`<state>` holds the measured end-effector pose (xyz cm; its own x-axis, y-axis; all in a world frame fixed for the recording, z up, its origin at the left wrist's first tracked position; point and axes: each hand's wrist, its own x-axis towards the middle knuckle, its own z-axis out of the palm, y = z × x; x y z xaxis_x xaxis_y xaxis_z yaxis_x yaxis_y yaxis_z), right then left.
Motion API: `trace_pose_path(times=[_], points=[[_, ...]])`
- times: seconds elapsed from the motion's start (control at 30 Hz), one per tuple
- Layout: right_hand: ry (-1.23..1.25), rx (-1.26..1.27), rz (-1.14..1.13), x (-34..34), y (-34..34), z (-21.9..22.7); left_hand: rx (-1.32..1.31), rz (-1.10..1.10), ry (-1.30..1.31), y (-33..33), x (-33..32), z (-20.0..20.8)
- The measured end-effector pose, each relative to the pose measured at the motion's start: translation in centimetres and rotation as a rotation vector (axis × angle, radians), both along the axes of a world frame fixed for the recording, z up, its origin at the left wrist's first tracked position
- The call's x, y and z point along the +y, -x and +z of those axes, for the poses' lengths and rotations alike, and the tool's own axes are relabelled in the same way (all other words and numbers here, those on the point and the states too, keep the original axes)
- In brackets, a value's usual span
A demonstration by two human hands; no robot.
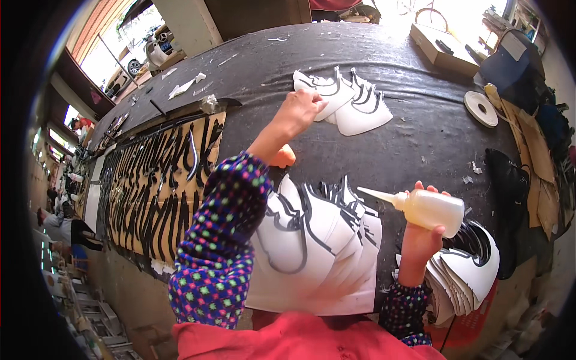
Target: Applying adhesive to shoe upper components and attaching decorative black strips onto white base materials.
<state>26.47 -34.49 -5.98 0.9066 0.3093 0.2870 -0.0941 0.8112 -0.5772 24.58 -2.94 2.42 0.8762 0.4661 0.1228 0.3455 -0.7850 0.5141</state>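
My right hand is wrapped round a translucent squeeze bottle of pale yellowish liquid, its long narrow nozzle pointing left. Ahead, my left hand is closed at the edge of a white curved piece with black trim, its fingertips partly hidden. That piece belongs to a small overlapping group, with another white piece beside it. Close to me lies a fanned stack of similar white pieces with black edging. A further stack of white pieces sits below my right hand. An orange lump shows beside my left forearm.
Dark sheeting covers the table. At the left, a cardboard sheet bears rows of black curved strips. A white tape roll, a cardboard box and a black cloth lie to the right. White scraps lie far left.
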Motion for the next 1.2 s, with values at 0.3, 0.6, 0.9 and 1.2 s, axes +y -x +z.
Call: trace_pose_path(times=[0.3, 0.6, 0.9, 1.2], points=[[-0.026, -0.095, 0.082, 0.2, 1.9, 1.7, 0.144, 0.239, -0.151, 18.0, -18.2, -3.7], [0.009, -0.201, 0.077, -3.0, 7.6, 6.1, -0.473, 0.394, 0.347, 20.1, -21.7, -5.4], [-0.039, -0.410, 0.213, -5.2, 10.6, 6.9, -0.411, 0.220, 1.021, 25.4, -21.4, -3.5], [-0.006, -0.542, 0.306, -5.3, 11.6, 6.6, -0.353, 0.176, 1.003, 26.8, -22.2, -2.0]])
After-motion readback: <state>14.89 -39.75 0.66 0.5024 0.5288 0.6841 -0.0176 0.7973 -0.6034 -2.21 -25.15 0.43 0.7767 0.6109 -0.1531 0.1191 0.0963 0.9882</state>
